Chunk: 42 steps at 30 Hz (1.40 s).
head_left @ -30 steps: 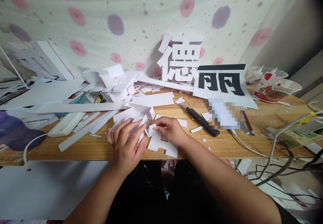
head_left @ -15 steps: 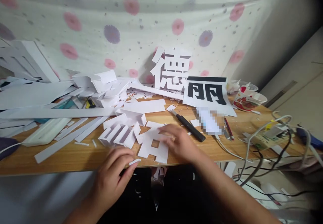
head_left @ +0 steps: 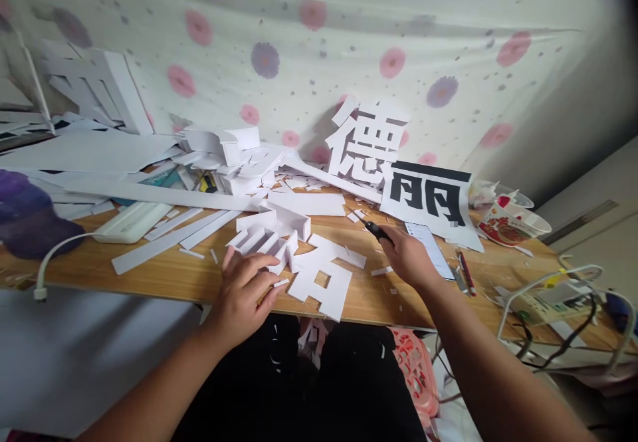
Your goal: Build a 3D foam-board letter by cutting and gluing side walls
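Observation:
My right hand (head_left: 406, 252) is closed round the black handle of a utility knife (head_left: 375, 229), its blade end pointing to the far left. Between the thumb and fingers of my left hand (head_left: 244, 289) a small white strip (head_left: 282, 283) shows. That hand is at the near side of a white foam-board piece with slot-like walls (head_left: 262, 239). Right of it, a flat white cut-out character piece (head_left: 339, 279) with a square hole lies near the table's front edge.
A raised white character (head_left: 369, 139) leans against the flowered curtain, beside a sheet with a black printed character (head_left: 428, 193). A phone (head_left: 431, 249), red pen (head_left: 467, 272), paper bowl (head_left: 513, 222) and cables are on the right. White scraps and a power bank (head_left: 132, 221) lie left.
My right hand has left the flat cut-out and taken hold of the utility knife. My left hand still has the small strip. The view has shifted left.

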Each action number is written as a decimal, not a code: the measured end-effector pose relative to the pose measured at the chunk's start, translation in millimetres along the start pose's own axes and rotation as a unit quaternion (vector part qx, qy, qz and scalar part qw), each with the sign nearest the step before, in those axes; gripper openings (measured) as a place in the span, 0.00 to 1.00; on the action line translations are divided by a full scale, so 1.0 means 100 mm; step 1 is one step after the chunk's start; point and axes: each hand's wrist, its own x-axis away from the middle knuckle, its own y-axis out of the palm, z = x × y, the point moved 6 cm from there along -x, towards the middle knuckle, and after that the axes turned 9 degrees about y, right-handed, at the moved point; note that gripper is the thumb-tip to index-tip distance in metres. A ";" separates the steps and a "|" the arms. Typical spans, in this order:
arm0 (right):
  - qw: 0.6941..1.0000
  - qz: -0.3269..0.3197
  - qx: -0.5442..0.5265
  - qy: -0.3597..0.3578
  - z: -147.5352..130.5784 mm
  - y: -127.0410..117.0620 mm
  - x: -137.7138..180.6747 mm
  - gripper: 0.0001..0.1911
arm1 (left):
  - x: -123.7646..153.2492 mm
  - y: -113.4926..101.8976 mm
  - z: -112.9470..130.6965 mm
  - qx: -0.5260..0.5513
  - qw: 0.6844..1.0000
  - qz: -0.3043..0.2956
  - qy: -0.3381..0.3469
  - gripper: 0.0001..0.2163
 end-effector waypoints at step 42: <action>0.901 -0.100 0.106 -0.409 -0.97 0.35 0.20 0.21 | 0.45 0.16 0.44 0.142 0.985 0.086 0.053 0.06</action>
